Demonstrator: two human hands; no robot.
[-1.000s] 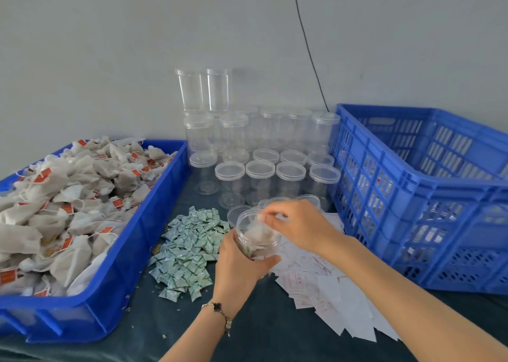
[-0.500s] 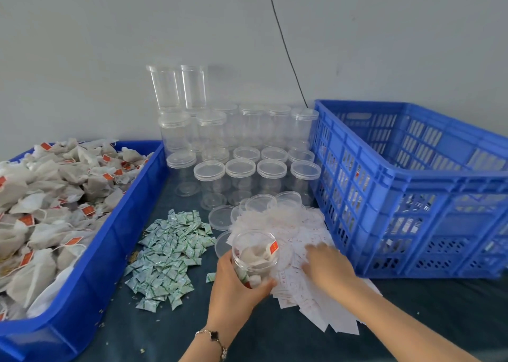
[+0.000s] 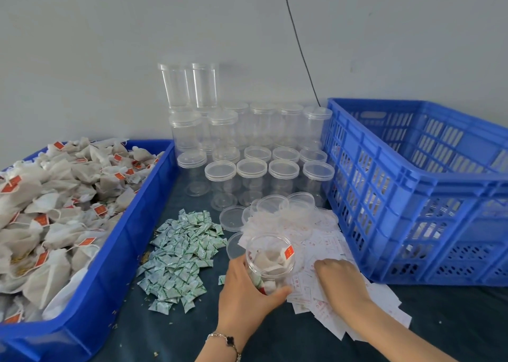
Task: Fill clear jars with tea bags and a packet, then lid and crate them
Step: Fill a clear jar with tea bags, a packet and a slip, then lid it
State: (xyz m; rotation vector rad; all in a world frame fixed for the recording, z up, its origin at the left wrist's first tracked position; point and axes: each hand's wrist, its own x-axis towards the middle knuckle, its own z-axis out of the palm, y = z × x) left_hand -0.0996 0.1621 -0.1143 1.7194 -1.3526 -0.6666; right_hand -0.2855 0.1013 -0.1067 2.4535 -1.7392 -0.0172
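My left hand (image 3: 246,293) grips an open clear jar (image 3: 270,260) that holds several tea bags, one with a red tag at the rim. Just to its right, my right hand (image 3: 339,280) lies palm down on a spread of white paper slips (image 3: 324,247), fingertips touching them; whether it pinches one is hidden. A heap of small green-and-white packets (image 3: 180,254) lies left of the jar. Tea bags (image 3: 55,210) fill the blue tray (image 3: 118,240) at the left. Loose clear lids (image 3: 232,218) lie behind the jar. The blue crate (image 3: 417,193) stands at the right.
Rows of lidded empty jars (image 3: 251,180) stand behind the work spot, with two taller jars (image 3: 189,86) stacked at the back by the wall. A black cable (image 3: 298,42) hangs down the wall. Dark cloth covers the table (image 3: 170,331).
My right hand left the jar's mouth and came down onto the white slips at the right. The jar, held in my left hand, dropped lower and nearer to me.
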